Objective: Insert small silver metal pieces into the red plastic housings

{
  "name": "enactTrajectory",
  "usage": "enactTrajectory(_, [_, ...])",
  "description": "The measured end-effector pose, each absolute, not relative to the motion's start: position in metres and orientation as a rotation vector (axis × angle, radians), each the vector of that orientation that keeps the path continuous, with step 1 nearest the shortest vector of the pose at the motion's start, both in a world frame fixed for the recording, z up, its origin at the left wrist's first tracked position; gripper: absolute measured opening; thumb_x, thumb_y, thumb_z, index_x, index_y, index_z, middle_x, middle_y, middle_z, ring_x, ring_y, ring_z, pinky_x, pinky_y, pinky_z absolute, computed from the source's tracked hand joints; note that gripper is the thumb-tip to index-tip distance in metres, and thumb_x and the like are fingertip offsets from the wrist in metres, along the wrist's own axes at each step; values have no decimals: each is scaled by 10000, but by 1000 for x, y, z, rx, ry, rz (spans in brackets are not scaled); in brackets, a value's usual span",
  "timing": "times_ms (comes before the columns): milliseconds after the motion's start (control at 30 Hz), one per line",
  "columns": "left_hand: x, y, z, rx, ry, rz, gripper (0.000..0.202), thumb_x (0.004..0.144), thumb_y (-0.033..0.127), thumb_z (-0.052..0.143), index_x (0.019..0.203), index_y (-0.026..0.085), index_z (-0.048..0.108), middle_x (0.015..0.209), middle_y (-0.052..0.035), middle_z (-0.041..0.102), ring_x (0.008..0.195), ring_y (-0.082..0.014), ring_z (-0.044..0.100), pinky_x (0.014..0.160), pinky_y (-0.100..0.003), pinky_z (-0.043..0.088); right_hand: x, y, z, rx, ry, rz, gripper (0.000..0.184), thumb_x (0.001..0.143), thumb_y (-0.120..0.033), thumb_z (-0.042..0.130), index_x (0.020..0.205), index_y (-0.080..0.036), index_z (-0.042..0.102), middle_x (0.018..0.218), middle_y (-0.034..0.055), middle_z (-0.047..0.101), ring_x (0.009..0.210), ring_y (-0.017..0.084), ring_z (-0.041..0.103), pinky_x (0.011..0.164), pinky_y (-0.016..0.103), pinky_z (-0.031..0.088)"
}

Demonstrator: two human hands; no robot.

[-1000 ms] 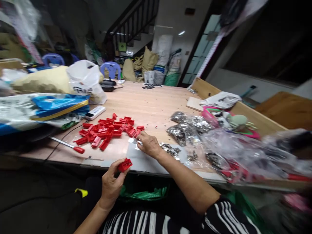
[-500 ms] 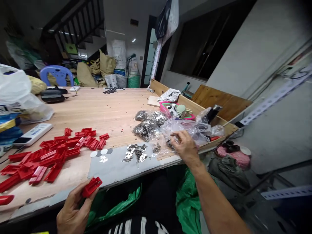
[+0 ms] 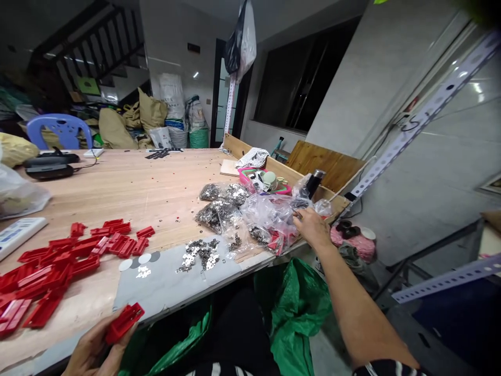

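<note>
My left hand point(image 3: 96, 342) is closed around a small red plastic box-shaped part point(image 3: 124, 322), held with its hollow side up just off the table's near edge. A small metal bit seems to sit at the part's far end. My right hand point(image 3: 313, 228) is at the right side of the table, fingers curled and pinched at the edge of a crumpled clear plastic bag point(image 3: 266, 209). Red pieces point(image 3: 278, 241) show beside and under that bag. Small shiny metal pieces point(image 3: 199, 254) lie loose on a grey sheet point(image 3: 164, 282) between my hands.
Many red parts point(image 3: 58, 261) lie heaped at left. Bags of metal pieces point(image 3: 215, 215) stand left of the clear bag, before a pink-rimmed basket point(image 3: 287, 189). A dark bottle point(image 3: 314, 184) leans by the wooden side board point(image 3: 270, 164). Green sacking point(image 3: 297, 292) hangs below the edge.
My right hand has moved from over the metal pieces to the clear bag's right side, uncovering red pieces. My left hand still holds the red part. The view has turned right.
</note>
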State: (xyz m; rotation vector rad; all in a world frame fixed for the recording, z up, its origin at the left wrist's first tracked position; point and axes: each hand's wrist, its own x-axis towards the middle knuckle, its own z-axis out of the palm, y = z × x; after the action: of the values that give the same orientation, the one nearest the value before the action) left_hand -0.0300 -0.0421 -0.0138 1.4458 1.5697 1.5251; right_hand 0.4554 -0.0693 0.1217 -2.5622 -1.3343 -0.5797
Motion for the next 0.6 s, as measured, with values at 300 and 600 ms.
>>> enactTrajectory(300, [-33,-41,-12,1434,1475,1472,483,642,413,750,1048,186,619,1000,-44,714,902,-244,696,979,-448,492,466,-71,112,-2498,-1354,-608,250,855,-331,485,868,-175,681,900,103,640,811,223,587,684,314,411])
enactTrajectory(600, [-26,-42,3,1399,1306,1449,397,699,313,733,1043,191,577,1008,-54,712,913,-212,695,889,-374,555,427,-94,114,-2143,-1167,-318,349,830,-486,459,901,-192,632,882,126,683,799,269,616,701,351,430])
